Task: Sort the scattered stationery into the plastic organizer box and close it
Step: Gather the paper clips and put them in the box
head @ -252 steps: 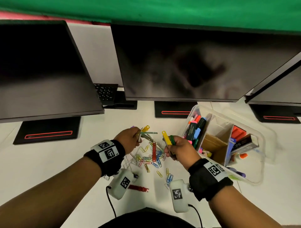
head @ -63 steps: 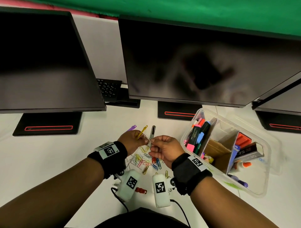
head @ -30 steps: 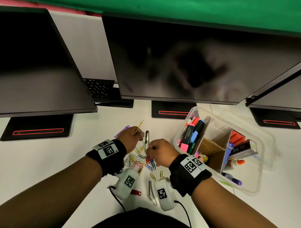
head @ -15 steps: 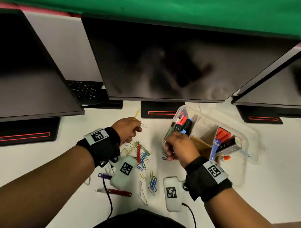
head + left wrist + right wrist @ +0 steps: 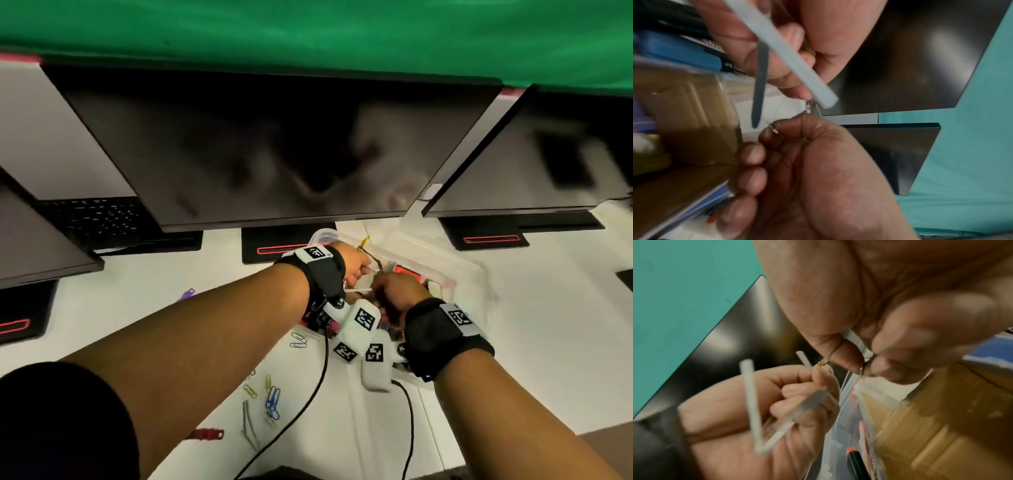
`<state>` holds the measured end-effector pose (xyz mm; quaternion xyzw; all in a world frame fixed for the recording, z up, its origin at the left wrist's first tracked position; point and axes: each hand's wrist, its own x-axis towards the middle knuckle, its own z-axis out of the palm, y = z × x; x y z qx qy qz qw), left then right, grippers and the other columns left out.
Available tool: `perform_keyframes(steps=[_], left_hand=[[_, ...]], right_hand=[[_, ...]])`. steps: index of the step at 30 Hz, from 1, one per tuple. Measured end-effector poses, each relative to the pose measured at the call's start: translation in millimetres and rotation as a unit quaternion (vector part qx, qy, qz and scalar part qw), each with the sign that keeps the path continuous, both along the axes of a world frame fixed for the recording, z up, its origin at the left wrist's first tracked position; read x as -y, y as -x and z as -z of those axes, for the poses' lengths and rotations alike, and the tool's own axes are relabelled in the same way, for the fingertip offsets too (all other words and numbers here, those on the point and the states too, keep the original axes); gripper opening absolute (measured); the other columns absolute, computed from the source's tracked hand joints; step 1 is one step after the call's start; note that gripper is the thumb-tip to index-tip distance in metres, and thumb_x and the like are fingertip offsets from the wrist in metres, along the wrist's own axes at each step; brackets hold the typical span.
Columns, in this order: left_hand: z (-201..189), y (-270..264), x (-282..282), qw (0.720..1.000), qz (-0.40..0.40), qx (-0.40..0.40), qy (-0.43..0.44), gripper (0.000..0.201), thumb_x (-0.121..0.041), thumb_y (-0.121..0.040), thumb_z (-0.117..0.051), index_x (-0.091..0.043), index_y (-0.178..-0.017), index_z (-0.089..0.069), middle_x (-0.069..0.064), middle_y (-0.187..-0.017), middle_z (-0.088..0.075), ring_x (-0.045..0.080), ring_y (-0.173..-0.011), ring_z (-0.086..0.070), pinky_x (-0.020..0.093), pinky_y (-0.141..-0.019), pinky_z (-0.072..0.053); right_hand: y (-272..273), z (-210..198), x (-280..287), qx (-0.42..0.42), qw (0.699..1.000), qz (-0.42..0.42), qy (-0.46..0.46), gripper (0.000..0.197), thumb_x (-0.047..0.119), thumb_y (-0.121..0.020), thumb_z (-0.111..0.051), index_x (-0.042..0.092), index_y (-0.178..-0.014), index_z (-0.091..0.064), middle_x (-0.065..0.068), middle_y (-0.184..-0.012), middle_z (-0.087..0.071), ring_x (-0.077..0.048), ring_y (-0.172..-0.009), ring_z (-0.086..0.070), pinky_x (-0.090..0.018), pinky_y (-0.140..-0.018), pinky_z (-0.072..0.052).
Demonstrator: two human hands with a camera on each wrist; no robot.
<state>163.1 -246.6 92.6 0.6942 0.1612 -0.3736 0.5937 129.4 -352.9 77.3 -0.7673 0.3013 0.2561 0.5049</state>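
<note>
Both hands are over the clear plastic organizer box [image 5: 449, 281]. My left hand [image 5: 356, 265] [image 5: 807, 402] grips several long clips: a white folded one [image 5: 751, 402] [image 5: 789, 53], a grey one [image 5: 759, 91] and a yellow one [image 5: 364, 240] that sticks up. Close beside it, my right hand [image 5: 394, 291] [image 5: 865, 366] [image 5: 777, 134] pinches a small thin metal clip [image 5: 773, 129] between thumb and fingertips, above the box's brown cardboard divider [image 5: 941, 402] [image 5: 684, 113]. The arms hide most of the box's contents.
Coloured paper clips [image 5: 272, 401], a red clip [image 5: 205, 434], a grey clip [image 5: 248, 425] and a purple clip [image 5: 186, 294] lie on the white desk at the left. Dark monitors [image 5: 274, 144] and a keyboard [image 5: 92, 216] stand behind. A black marker [image 5: 857, 464] lies in the box.
Both hands have moved right, from the clip pile to above the box. The right hand got there first, and the left followed with its clips.
</note>
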Motion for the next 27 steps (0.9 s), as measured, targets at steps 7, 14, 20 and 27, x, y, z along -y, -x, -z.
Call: perform_keyframes(steps=[7,14,20,27], left_hand=[[21,-16,11,0.999,-0.051,-0.005,-0.003,0.014,-0.009,-0.094,-0.048,-0.007,-0.080,-0.048,0.005,-0.050,-0.052,0.014,-0.046,-0.056,0.025,-0.045,-0.043],[23,-14,2,0.999,-0.044,-0.010,0.027,0.038,-0.004,-0.098,-0.036,0.008,-0.135,-0.038,0.023,-0.126,-0.051,0.031,-0.118,-0.052,0.035,-0.106,-0.037],[16,-3,-42,0.997,-0.042,0.048,0.045,0.035,0.005,-0.096,-0.038,0.004,-0.129,-0.049,0.023,-0.133,-0.053,0.030,-0.123,-0.053,0.034,-0.101,-0.043],[29,10,-86,0.994,-0.044,0.093,-0.023,0.022,0.001,-0.092,-0.047,-0.014,-0.084,-0.061,0.005,-0.084,-0.061,0.012,-0.072,-0.057,0.018,-0.062,-0.050]], right_hand=[[-4,8,11,-0.012,1.000,-0.012,-0.007,0.029,0.013,-0.085,-0.046,0.008,-0.057,-0.051,-0.002,-0.038,-0.044,-0.014,-0.031,-0.034,-0.017,-0.038,-0.031],[0,10,23,-0.009,1.000,-0.011,-0.022,0.027,0.013,-0.086,-0.047,0.009,-0.060,-0.054,-0.003,-0.045,-0.044,-0.010,-0.027,-0.033,-0.013,-0.036,-0.030],[18,13,30,-0.008,0.999,-0.047,-0.002,0.026,0.006,-0.085,-0.051,0.007,-0.059,-0.053,-0.005,-0.047,-0.047,-0.013,-0.036,-0.037,-0.017,-0.043,-0.033],[21,12,22,0.078,0.918,-0.331,0.205,0.028,0.016,-0.089,-0.051,0.007,-0.063,-0.057,-0.009,-0.063,-0.057,-0.009,-0.049,-0.057,-0.020,-0.049,-0.038]])
